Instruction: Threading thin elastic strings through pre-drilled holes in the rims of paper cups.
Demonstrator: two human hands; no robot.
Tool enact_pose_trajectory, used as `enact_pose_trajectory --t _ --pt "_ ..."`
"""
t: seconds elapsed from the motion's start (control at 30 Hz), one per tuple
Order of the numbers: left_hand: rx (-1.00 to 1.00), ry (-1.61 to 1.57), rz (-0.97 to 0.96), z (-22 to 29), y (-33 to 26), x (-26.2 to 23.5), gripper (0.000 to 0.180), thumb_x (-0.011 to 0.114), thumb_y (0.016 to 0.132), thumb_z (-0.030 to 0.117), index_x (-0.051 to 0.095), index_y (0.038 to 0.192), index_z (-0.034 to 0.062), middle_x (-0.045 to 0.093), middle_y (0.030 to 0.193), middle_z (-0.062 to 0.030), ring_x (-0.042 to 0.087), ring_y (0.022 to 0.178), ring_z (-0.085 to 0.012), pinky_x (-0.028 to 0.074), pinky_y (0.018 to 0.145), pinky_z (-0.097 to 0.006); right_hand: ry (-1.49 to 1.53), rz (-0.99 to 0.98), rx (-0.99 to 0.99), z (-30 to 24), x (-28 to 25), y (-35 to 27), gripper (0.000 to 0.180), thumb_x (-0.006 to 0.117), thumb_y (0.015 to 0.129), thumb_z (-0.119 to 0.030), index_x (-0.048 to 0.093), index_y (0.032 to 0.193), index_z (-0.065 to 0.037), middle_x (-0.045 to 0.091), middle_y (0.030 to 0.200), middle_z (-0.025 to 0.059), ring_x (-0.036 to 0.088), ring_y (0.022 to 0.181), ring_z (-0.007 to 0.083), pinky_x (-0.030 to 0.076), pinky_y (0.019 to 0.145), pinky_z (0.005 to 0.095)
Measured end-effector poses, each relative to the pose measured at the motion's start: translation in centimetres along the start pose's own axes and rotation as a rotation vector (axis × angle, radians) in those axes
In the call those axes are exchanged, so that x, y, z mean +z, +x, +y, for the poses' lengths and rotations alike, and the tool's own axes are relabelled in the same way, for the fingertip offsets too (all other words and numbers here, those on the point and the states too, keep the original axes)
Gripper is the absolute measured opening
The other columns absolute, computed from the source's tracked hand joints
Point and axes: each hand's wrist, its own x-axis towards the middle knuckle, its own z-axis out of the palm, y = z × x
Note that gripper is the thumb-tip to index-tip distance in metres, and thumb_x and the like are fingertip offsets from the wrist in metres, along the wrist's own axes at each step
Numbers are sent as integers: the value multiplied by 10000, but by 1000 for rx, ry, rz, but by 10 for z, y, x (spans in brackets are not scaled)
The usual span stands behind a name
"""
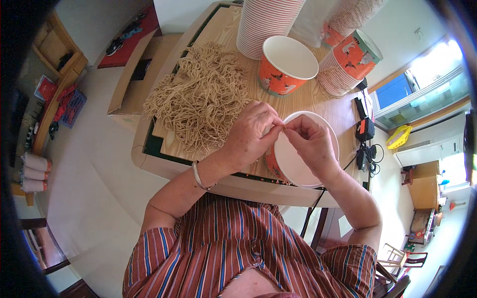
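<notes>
My left hand (252, 133) and my right hand (314, 145) meet fingertip to fingertip over a paper bucket (274, 166) with an orange printed outside and a white inside. Thumb and forefinger are pinched together on each hand. What lies between the fingertips is too small to make out. A large tangled heap of thin beige cords (201, 97) lies on the table just left of my left hand. Behind my hands stands a second orange paper bucket (283, 82), upright with its white inside showing.
A tall stack of nested paper buckets (268, 25) rises at the back of the wooden table (171, 146). Another stack (343, 72) stands at the back right. Black adapters and cables (365, 130) hang along the right edge. An open cardboard box (130, 89) is at the left.
</notes>
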Motion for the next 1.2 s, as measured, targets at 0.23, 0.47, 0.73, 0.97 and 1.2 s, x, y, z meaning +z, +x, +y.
enact_pose_trajectory --t 0.23,0.47,0.73,0.97,1.2 --pt "-38 -23 -29 -5 1 0 107 682 806 65 598 865 37 583 903 -98 547 913 -295 462 825 -399 -392 106 -301 -16 4 -5 68 665 874 -57 617 904 -20 635 735 115 639 636 181 514 581 320" --pt "28 30 -93 -7 7 -5 128 666 767 43 591 870 32 587 908 -102 540 909 -298 455 827 -401 -774 72 -642 -20 2 -6 105 619 890 -63 570 982 -67 578 865 108 636 728 321 532 566 420" --pt "34 15 -99 -7 9 -6 132 668 752 43 591 858 26 591 899 -106 537 907 -303 450 830 -406 -725 93 -605 -20 2 -3 92 621 887 -65 577 968 -67 614 843 108 644 711 322 537 567 416" --pt "56 64 -59 -6 6 -3 127 671 759 25 588 855 26 586 903 -110 540 891 -306 457 814 -405 -612 99 -481 -18 2 -3 75 646 883 -85 598 927 -47 655 807 133 664 688 334 544 583 398" --pt "33 41 -58 -3 6 -1 109 668 803 42 582 867 20 572 899 -117 540 898 -314 454 814 -413 -484 71 -270 -20 0 -3 93 658 891 -103 614 917 -26 652 726 156 681 649 279 529 586 362"
